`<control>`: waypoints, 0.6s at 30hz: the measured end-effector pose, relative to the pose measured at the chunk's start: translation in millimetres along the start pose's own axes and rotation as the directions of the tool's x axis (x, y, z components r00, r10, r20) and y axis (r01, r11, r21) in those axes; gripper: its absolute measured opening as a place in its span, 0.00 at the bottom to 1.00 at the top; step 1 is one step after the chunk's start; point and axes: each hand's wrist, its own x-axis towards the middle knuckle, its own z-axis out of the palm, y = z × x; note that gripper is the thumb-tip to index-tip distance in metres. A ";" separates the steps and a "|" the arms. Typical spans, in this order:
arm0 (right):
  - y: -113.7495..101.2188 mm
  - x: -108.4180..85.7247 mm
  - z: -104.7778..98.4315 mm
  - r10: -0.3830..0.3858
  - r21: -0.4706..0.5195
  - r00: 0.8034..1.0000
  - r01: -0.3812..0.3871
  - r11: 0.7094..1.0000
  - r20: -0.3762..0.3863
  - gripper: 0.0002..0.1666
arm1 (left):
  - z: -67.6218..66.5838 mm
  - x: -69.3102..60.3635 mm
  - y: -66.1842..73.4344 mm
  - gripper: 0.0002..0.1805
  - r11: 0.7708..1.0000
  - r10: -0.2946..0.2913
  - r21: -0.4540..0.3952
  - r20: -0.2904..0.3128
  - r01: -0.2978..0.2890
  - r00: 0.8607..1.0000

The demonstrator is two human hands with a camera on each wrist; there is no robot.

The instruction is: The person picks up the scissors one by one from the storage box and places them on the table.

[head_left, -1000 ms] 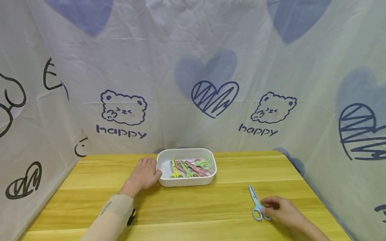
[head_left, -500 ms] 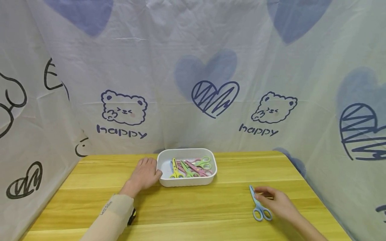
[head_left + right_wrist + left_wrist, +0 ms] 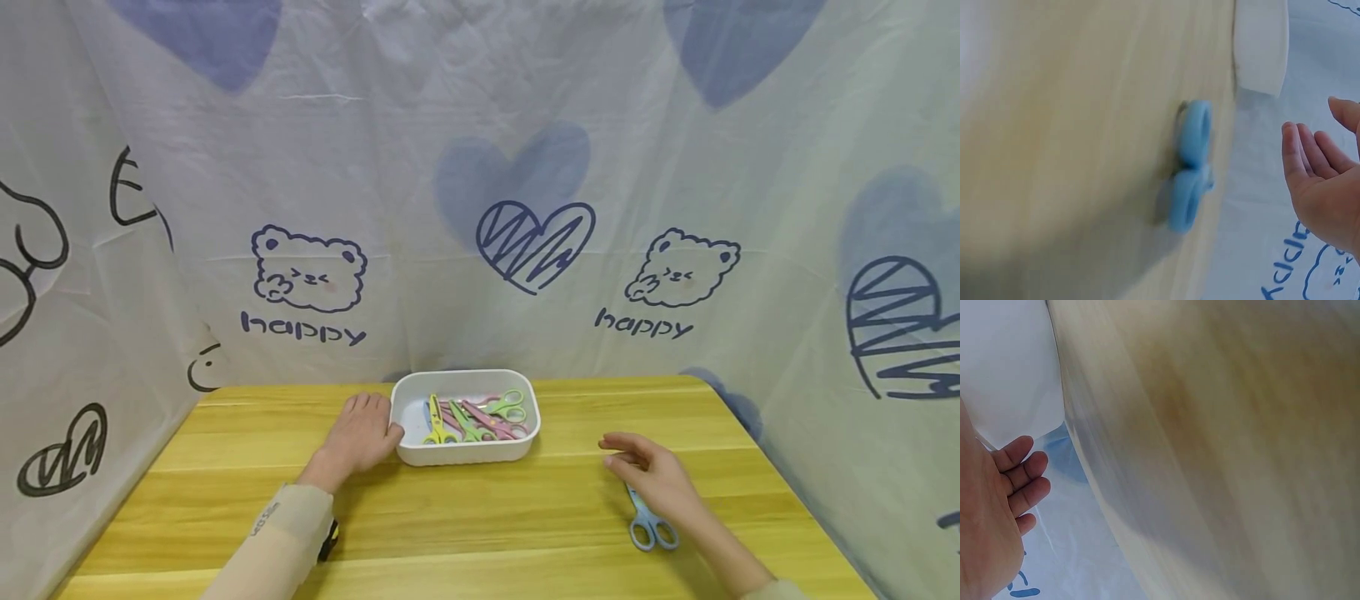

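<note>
In the head view, the left hand (image 3: 358, 435) rests at the left end of a white bin (image 3: 468, 452), its thumb on the rim; the left wrist view shows its fingers (image 3: 1029, 497) by the bin's side (image 3: 1010, 375). Several scissors lie inside, among them yellow (image 3: 435, 421) and pink (image 3: 487, 419) ones. Over the blades of light blue scissors (image 3: 651, 527), which lie on the table, the right hand (image 3: 656, 479) hovers with loosely bent fingers and holds nothing. The right wrist view shows the blue handles (image 3: 1194, 134) apart from that hand (image 3: 1329, 187).
A small black and yellow object (image 3: 327, 540) lies beside the left sleeve, partly hidden by it. Printed cloth (image 3: 450, 325) hangs behind the wooden table (image 3: 480, 525) and along both its sides.
The right hand has moved forward and left from the handles of the blue scissors, over their blades. The scissors stay about where they were, as do the left hand and the bin.
</note>
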 end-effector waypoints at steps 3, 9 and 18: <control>-6.4 7.4 7.0 -0.031 0.039 0.999 0.032 0.999 -0.008 0.29 | -0.5 -0.8 0.0 0.21 1.000 0.000 0.001 -0.004 0.000 1.000; -19.7 21.5 23.0 -0.077 0.089 0.996 0.081 0.993 -0.039 0.26 | -0.2 -0.7 -0.3 0.21 1.000 0.001 0.000 -0.003 -0.001 1.000; -42.3 39.9 49.4 -0.124 0.120 0.991 0.128 0.985 -0.041 0.24 | -0.9 -0.8 0.2 0.21 1.000 -0.001 0.008 0.000 0.001 1.000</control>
